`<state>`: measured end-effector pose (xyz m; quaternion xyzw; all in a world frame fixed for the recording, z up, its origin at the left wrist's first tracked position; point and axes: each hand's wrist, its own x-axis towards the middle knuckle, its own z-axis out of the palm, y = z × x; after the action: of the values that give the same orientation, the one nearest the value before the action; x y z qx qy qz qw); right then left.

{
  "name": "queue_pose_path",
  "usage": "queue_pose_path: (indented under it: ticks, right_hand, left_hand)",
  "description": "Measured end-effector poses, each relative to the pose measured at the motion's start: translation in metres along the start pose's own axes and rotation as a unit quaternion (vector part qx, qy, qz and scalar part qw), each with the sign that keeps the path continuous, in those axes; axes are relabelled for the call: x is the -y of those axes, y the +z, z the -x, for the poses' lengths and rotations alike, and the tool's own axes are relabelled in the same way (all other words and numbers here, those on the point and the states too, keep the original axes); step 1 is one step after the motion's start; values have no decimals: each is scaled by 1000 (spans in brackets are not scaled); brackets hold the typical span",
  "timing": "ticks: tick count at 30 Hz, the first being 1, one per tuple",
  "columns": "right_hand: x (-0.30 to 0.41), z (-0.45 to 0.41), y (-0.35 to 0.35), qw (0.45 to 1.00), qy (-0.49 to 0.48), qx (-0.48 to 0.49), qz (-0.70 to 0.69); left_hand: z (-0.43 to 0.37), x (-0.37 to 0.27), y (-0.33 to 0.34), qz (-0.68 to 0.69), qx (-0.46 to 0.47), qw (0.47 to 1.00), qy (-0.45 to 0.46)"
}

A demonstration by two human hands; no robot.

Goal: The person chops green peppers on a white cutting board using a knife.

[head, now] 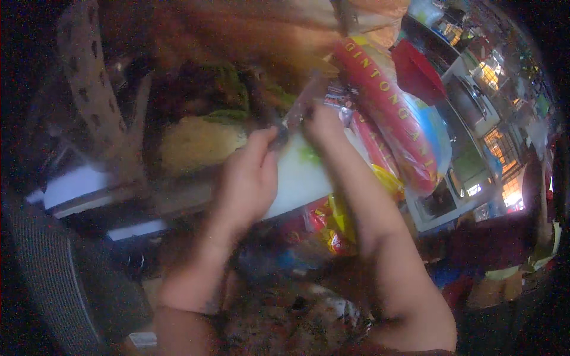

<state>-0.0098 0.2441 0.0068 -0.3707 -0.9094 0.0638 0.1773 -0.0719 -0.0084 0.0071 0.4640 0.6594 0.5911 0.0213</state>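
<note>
My left hand [249, 178] is closed around the dark end of what looks like a knife [300, 102], its greyish blade slanting up to the right. My right hand [323, 122] is curled close beside the blade; blur hides whether its fingers grip anything. Beneath both hands lies a white board [300, 182], probably a cutting board, with small green bits [308, 154] on it. Green leaves [227, 115] and a pale tan item [198, 144] lie beyond my left hand. A clear plastic packet with red bands and yellow lettering [387, 111] rests right of my right hand.
A red object [418, 73] stands behind the packet. Farther right is a pale-framed unit [467, 178] with dark and green panels. A red and yellow wrapper [331, 224] hangs or lies below the board's near edge. A perforated pale strip [89, 80] rises at the left.
</note>
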Motion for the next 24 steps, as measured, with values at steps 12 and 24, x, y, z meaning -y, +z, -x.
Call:
queue_pose_path:
  ticks: [12, 24]
  right_hand:
    - [-32, 32, -39, 960, 161, 69, -220]
    - [-46, 51, -51, 984, 13, 170, 54]
  left_hand:
    - [8, 1, -6, 27, 40, 997, -62]
    - [6, -5, 17, -51, 27, 998, 36]
